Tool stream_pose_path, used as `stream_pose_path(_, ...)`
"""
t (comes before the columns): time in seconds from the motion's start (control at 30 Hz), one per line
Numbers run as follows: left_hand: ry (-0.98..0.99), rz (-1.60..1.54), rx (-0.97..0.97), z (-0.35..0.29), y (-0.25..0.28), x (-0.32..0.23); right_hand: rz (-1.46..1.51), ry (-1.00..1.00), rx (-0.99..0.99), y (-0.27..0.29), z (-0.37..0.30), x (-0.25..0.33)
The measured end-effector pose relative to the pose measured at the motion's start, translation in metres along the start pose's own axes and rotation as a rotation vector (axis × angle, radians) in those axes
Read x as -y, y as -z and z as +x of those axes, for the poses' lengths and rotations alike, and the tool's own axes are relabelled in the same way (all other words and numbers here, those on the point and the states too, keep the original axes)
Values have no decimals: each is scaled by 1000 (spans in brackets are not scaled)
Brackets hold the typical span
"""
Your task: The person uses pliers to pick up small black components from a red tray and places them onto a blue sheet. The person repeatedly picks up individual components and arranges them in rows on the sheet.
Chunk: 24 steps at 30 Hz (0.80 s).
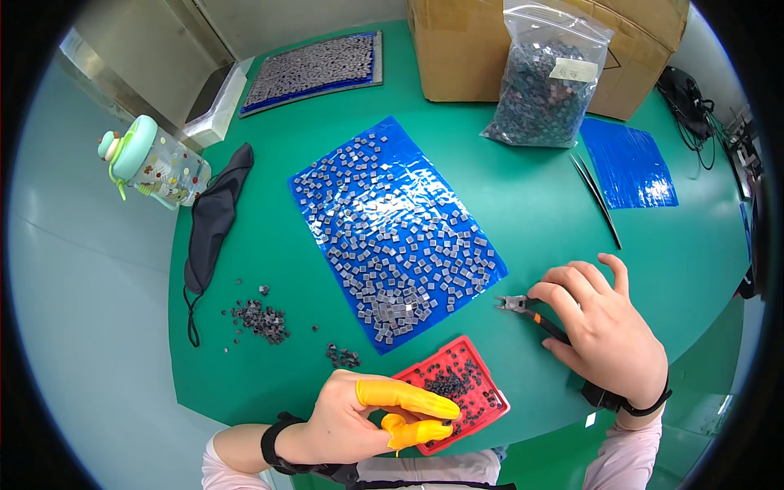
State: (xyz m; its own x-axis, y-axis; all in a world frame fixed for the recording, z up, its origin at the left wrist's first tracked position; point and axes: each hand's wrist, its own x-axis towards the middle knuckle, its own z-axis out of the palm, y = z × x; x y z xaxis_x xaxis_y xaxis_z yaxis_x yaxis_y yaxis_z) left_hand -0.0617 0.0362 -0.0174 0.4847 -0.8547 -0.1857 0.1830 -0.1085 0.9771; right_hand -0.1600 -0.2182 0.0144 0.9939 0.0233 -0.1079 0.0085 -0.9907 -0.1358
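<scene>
My left hand, with yellow rubber covers on the thumb and a finger, pinches a tiny black part over the red tray. Many small black pieces are scattered in that tray. To the right, my right hand is spread with fingers apart above orange-and-black side cutters. Their jaws point left; the handles run partly beneath my palm. Beyond the tray lies a blue film sheet covered with many small square grey pieces.
Loose dark pieces lie in one pile and a smaller cluster. A black mask and a clear bottle stand left. Black tweezers, another blue film, a filled zip bag and a cardboard box are farther off.
</scene>
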Motion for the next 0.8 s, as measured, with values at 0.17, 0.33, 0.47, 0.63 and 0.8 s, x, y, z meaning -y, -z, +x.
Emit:
stream_pose_path(0.17, -12, -42, -24, 0, -2, 0, -30, 8, -16, 0, -1, 2)
stream_pose_path(0.33, -14, 67, 36, 1, -1, 1, 231, 182, -219, 6, 4, 14)
stream_pose_path(0.47, -51, 94, 51, 4, -5, 1, 599, 252, -121, 5, 0, 22)
stream_pose_path(0.63, -94, 170, 45, 5, -6, 5, 783, 303, -90, -2, 5, 30)
stream_pose_path(0.8, -68, 127, 31, 8, -7, 6, 767, 335, -116, -6, 4, 35)
